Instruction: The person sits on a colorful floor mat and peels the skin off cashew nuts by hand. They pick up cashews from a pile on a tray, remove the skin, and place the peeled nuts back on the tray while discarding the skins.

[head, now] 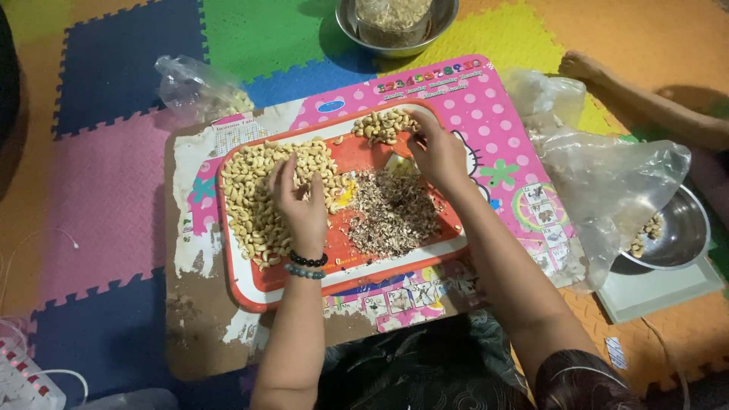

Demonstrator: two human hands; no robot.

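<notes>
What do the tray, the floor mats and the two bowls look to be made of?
The tray looks like moulded plastic: glossy red-orange, rounded rim. The floor mats seem to be foam: matte coloured tiles with interlocking toothed edges. The bowl at the top and the bowl at the right look like polished metal, probably steel, showing bright reflections.

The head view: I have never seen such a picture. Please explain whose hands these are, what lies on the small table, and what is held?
The camera sits on a person's head and looks down at their own bare hands. A red tray lies on a low pink table. The left hand rests on a big pile of cashew nuts. The right hand reaches beside a smaller pile, above brown husk scraps. What its fingers pinch cannot be told. Another person's arm lies at the right.
</notes>
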